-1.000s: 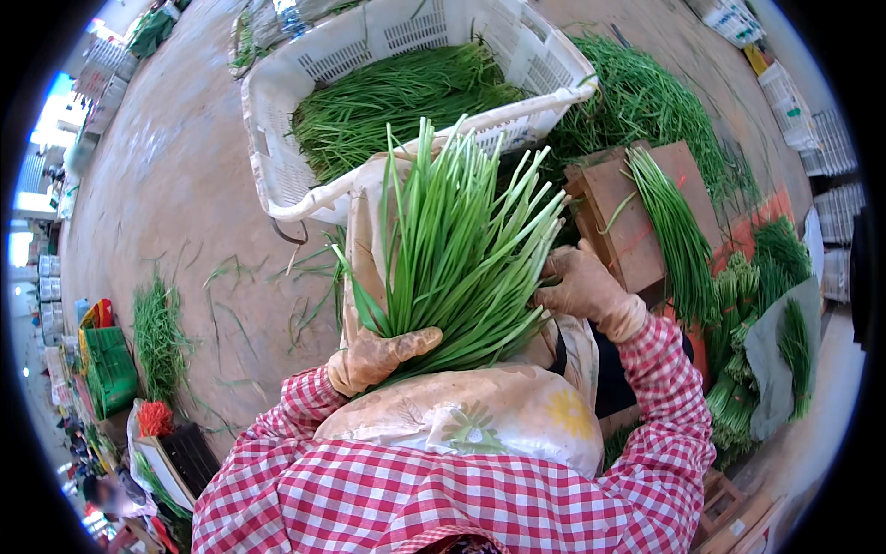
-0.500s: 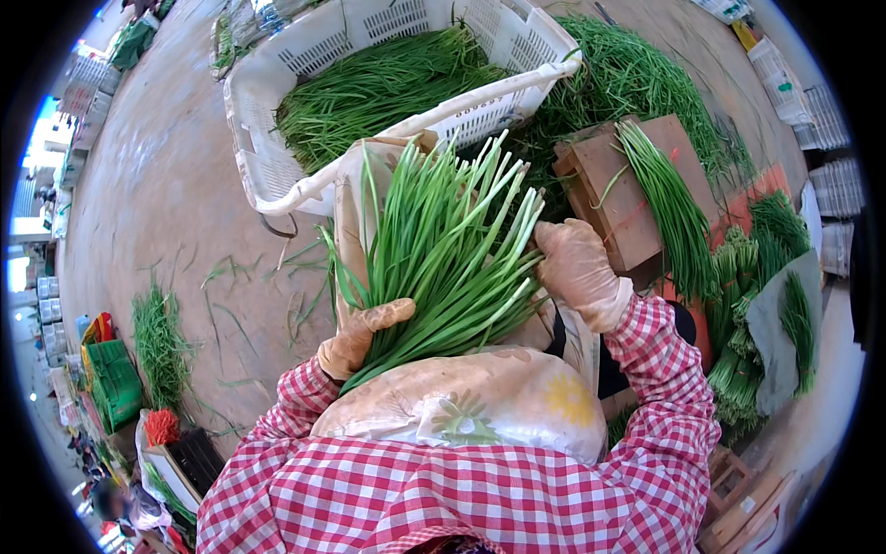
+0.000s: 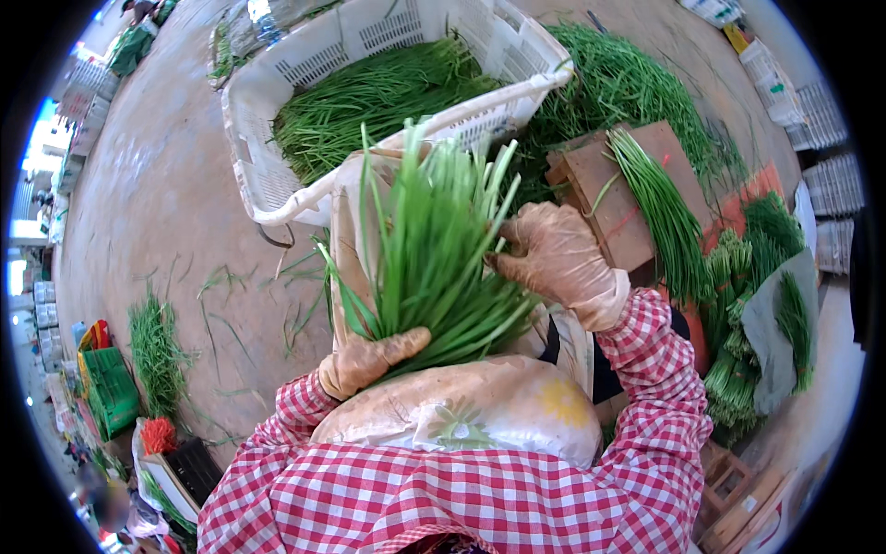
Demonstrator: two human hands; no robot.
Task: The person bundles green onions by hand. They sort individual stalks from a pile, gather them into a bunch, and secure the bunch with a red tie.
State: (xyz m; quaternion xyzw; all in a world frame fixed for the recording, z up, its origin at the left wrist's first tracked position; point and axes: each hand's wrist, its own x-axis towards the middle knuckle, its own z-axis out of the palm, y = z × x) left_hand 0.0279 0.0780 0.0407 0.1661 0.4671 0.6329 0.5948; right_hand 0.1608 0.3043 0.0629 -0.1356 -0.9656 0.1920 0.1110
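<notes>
Bunch (image 3: pixel 443 286) of long green stalks, one in number, fans out mid-frame, pale ends toward the top. The gloved left hand (image 3: pixel 369 362) is curled around its lower left side, thumb across the stalks, holding it. The gloved right hand (image 3: pixel 558 258), fingers bent and partly closed, is at its right edge; whether it pinches any stalk cannot be told, as the fingertips are partly hidden and the stalks blurred.

One white crate (image 3: pixel 247 138), upper middle, contains more greens (image 3: pixel 378 102); the top edge of the frame cuts it off. One wooden box (image 3: pixel 620 238), right of centre, carries one bundle (image 3: pixel 660 217). One heap (image 3: pixel 628 83), upper right, is partly hidden by crate and box. At far right, stacked bundles (image 3: pixel 734 342) overlap too much to count, partly hidden by one grey sheet (image 3: pixel 771 346). One loose clump (image 3: pixel 155 351) and one green basket (image 3: pixel 113 392) stand out lower left.
</notes>
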